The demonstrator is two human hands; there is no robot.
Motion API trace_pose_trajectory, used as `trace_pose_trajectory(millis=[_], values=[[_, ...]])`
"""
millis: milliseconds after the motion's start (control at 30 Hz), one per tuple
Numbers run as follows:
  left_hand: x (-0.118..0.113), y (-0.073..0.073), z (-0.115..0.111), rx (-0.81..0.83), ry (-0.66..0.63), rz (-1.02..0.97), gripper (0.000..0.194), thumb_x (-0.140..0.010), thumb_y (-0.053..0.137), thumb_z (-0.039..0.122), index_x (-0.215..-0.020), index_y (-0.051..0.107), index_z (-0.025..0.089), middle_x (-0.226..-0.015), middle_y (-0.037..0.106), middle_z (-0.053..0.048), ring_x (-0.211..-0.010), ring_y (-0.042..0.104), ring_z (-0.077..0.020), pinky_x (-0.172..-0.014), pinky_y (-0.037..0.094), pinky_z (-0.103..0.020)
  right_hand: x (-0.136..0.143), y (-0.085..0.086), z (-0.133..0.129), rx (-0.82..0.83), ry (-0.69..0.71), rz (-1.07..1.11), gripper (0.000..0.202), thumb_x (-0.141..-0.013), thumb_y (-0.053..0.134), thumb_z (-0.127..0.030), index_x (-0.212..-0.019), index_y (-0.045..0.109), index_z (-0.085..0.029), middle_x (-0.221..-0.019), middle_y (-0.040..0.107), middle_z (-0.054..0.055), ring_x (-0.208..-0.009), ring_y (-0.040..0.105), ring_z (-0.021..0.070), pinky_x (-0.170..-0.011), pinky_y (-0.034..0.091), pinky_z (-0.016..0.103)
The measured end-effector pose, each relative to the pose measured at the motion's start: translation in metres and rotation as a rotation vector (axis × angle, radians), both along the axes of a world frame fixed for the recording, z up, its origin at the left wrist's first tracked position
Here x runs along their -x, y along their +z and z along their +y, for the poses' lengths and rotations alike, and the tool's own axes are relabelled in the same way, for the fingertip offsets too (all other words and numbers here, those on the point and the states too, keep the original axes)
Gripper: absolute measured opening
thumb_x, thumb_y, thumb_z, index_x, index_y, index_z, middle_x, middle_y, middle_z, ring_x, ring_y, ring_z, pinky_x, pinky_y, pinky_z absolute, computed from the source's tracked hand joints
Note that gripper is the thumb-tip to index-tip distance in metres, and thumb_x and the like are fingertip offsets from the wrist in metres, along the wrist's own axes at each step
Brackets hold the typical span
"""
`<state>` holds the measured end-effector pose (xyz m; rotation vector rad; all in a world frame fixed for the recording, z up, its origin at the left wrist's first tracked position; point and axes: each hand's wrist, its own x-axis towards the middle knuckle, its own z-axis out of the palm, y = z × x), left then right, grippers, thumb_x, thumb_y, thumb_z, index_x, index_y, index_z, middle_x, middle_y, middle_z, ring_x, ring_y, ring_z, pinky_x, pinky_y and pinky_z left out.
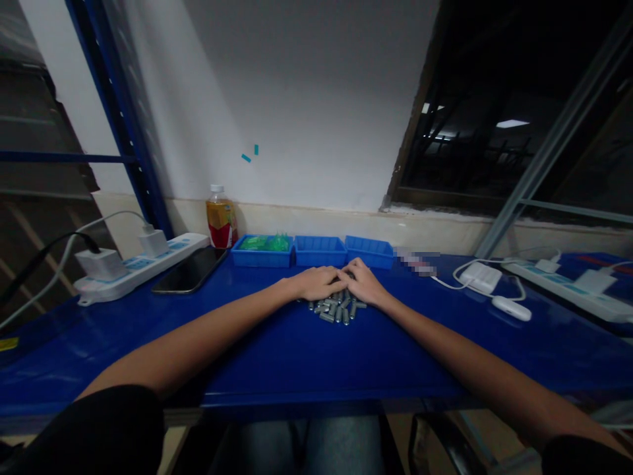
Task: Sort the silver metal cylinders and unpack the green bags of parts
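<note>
A pile of small grey metal cylinders (339, 310) lies on the blue tabletop (306, 359). My left hand (316, 284) rests palm down over the pile's far left side, its fingers stretched to the right. From the other side my right hand (364, 284) curves around the pile, and the fingertips of both hands meet above it. Neither hand visibly grips a cylinder. The cylinders beneath the palms are hidden, while several show on the near side.
Behind the hands stand a blue bin (262, 256) of green pieces and two more blue bins, a middle one (320, 252) and a right one (370, 253). A bottle (221, 218), phone (190, 272) and power strip (143, 264) sit left; a white charger (479, 277) and another strip (568, 285) sit right.
</note>
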<state>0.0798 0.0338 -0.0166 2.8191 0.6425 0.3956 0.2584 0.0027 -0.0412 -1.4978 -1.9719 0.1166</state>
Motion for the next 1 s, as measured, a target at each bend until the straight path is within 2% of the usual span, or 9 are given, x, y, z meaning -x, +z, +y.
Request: trace_pose_trajectory(millis=[200, 333, 433, 533, 600, 700, 767, 867, 1000], values=[[0.032, 0.007, -0.014, -0.018, 0.014, 0.079, 0.048, -0.093, 0.026, 0.051, -0.113, 0.053, 0.016, -0.116, 0.059, -0.011, -0.105, 0.056, -0.0231, -0.09, 0.042, -0.034, 0.037, -0.002, -0.01, -0.007, 0.001, 0.003, 0.029, -0.089, 0.05, -0.039, -0.085, 0.066, -0.014, -0.091, 0.05, 0.005, -0.089, 0.054, 0.0166, -0.086, 0.04, 0.03], [0.05, 0.009, -0.023, -0.026, 0.01, 0.087, 0.049, -0.094, 0.026, 0.05, -0.115, 0.052, 0.015, -0.119, 0.058, -0.012, -0.108, 0.055, -0.0226, -0.092, 0.041, -0.033, 0.051, 0.005, -0.012, -0.024, 0.057, 0.002, 0.028, -0.088, 0.052, -0.039, -0.086, 0.066, -0.015, -0.091, 0.054, 0.005, -0.087, 0.056, 0.0158, -0.084, 0.041, 0.028], [0.063, 0.011, -0.027, -0.03, 0.034, 0.1, 0.053, -0.094, 0.023, 0.051, -0.125, 0.046, 0.014, -0.128, 0.053, -0.013, -0.116, 0.051, -0.0235, -0.097, 0.038, -0.036, 0.04, 0.014, -0.008, -0.093, 0.097, -0.041, 0.027, -0.088, 0.052, -0.04, -0.088, 0.067, -0.018, -0.086, 0.06, 0.004, -0.086, 0.057, 0.0163, -0.084, 0.04, 0.029], [0.075, 0.017, -0.024, -0.035, 0.12, 0.117, 0.057, -0.094, 0.018, 0.053, -0.134, 0.039, 0.017, -0.141, 0.042, -0.011, -0.13, 0.037, -0.0246, -0.107, 0.027, -0.042, 0.011, 0.018, 0.001, -0.202, -0.019, -0.033, 0.027, -0.089, 0.051, -0.039, -0.092, 0.066, -0.018, -0.091, 0.062, 0.005, -0.092, 0.056, 0.0183, -0.087, 0.039, 0.031], [0.082, 0.021, -0.019, -0.018, 0.171, 0.12, 0.058, -0.094, 0.016, 0.055, -0.137, 0.036, 0.02, -0.145, 0.037, -0.008, -0.134, 0.032, -0.0239, -0.11, 0.022, -0.043, -0.008, 0.015, 0.006, -0.121, -0.103, -0.03, 0.03, -0.091, 0.048, -0.04, -0.092, 0.067, -0.016, -0.091, 0.062, 0.007, -0.093, 0.056, 0.019, -0.086, 0.04, 0.031], [0.089, 0.023, -0.012, 0.055, 0.165, 0.118, 0.059, -0.094, 0.015, 0.054, -0.139, 0.032, 0.02, -0.147, 0.034, -0.007, -0.135, 0.03, -0.021, -0.111, 0.022, -0.038, -0.017, 0.01, 0.008, 0.043, -0.118, -0.084, 0.036, -0.092, 0.044, -0.043, -0.088, 0.068, -0.017, -0.087, 0.061, 0.007, -0.091, 0.056, 0.0194, -0.084, 0.04, 0.031], [0.089, 0.021, -0.011, 0.106, 0.135, 0.134, 0.059, -0.094, 0.016, 0.054, -0.141, 0.03, 0.019, -0.148, 0.032, -0.007, -0.136, 0.029, -0.021, -0.111, 0.022, -0.038, -0.009, 0.008, 0.007, 0.081, -0.057, -0.08, 0.04, -0.094, 0.039, -0.044, -0.086, 0.068, -0.017, -0.085, 0.06, 0.006, -0.089, 0.056, 0.0187, -0.083, 0.04, 0.031], [0.083, 0.013, -0.013, 0.14, 0.098, 0.138, 0.059, -0.094, 0.017, 0.054, -0.141, 0.029, 0.019, -0.148, 0.031, -0.008, -0.137, 0.026, -0.0233, -0.112, 0.019, -0.043, 0.014, 0.009, 0.002, 0.075, 0.111, -0.042, 0.039, -0.095, 0.038, -0.043, -0.09, 0.067, -0.017, -0.087, 0.06, 0.006, -0.09, 0.056, 0.0177, -0.084, 0.04, 0.029], [0.068, 0.004, -0.017, 0.128, 0.034, -0.038, 0.056, -0.095, 0.018, 0.049, -0.137, 0.033, 0.014, -0.144, 0.038, -0.012, -0.132, 0.035, -0.0207, -0.111, 0.025, -0.037, 0.037, 0.013, -0.005, 0.106, 0.301, 0.014, 0.037, -0.095, 0.038, -0.041, -0.095, 0.065, -0.016, -0.093, 0.061, 0.006, -0.092, 0.056, 0.0168, -0.085, 0.041, 0.029]])
